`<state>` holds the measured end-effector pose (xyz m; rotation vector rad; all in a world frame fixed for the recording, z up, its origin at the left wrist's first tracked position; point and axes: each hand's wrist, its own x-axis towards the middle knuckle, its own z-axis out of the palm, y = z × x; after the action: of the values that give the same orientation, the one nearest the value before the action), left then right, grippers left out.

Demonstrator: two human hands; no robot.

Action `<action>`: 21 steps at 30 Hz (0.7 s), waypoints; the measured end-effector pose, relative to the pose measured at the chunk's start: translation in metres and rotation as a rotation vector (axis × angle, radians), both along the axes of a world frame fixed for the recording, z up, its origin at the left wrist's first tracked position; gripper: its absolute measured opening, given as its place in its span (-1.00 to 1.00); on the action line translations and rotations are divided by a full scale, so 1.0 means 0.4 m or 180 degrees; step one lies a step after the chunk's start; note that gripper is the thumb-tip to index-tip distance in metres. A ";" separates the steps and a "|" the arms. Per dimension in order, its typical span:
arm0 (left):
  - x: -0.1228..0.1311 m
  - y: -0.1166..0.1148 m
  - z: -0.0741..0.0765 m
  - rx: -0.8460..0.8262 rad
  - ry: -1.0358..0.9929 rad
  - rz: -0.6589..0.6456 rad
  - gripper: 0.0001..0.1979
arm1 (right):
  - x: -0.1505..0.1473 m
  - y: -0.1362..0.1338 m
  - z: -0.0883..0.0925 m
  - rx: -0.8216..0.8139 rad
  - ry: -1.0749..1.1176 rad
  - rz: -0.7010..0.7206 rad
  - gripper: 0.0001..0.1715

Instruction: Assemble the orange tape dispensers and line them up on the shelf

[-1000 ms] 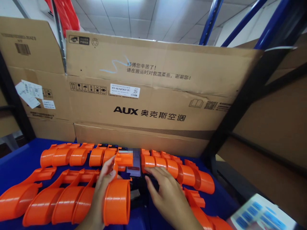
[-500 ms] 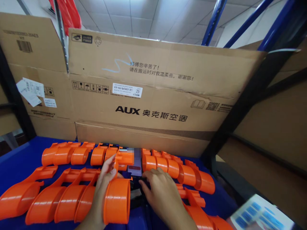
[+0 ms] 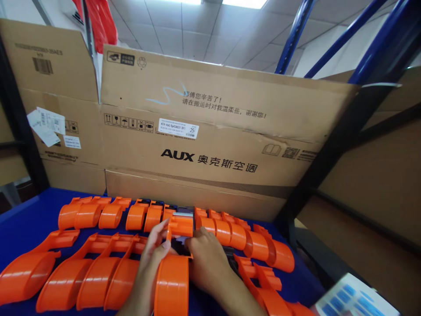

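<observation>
A left hand (image 3: 154,259) and right hand (image 3: 208,261) clasp the neck of an orange dispenser shell (image 3: 173,283) from both sides, fingers curled, above a blue tabletop (image 3: 29,219) lined with matching shells (image 3: 108,215).

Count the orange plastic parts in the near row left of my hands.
4, side by side on the blue surface: far-left part, second part, third part, fourth part beside the left hand. The arm may hide more.
</observation>
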<state>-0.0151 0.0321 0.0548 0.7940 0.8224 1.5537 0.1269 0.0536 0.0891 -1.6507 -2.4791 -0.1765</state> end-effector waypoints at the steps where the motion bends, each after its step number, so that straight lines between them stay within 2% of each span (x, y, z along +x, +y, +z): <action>1: 0.000 -0.003 0.002 0.0008 0.0001 -0.0011 -0.47 | 0.012 -0.001 0.007 0.0033 0.0052 -0.0040 -0.87; 3: 0.001 -0.008 0.003 -0.0041 0.0014 -0.0041 -0.43 | 0.045 -0.001 0.023 0.0131 0.0247 -0.0206 -0.83; 5: 0.002 -0.008 -0.005 -0.0143 0.0062 -0.0139 -0.35 | 0.086 0.001 0.039 0.0340 0.0796 -0.0405 -0.82; 8: 0.004 0.000 -0.030 -0.0285 0.0179 -0.0337 -0.22 | 0.137 -0.002 0.053 0.0679 0.1614 -0.0220 -0.84; 10: 0.006 0.007 -0.047 -0.0335 0.0303 -0.0355 -0.19 | 0.152 -0.010 0.051 0.0761 0.1915 0.0011 -0.86; 14: 0.005 0.010 -0.061 -0.0289 0.0626 -0.0278 -0.27 | 0.137 -0.031 0.036 0.0660 0.2037 0.0372 -0.93; 21: 0.004 -0.001 -0.065 -0.0164 0.0743 -0.0520 -0.25 | 0.113 -0.048 0.039 0.0810 0.2053 0.0452 -0.83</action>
<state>-0.0134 0.0315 0.0289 0.9925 0.9384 1.3064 0.1719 0.0343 0.1047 -1.1809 -1.9732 0.0534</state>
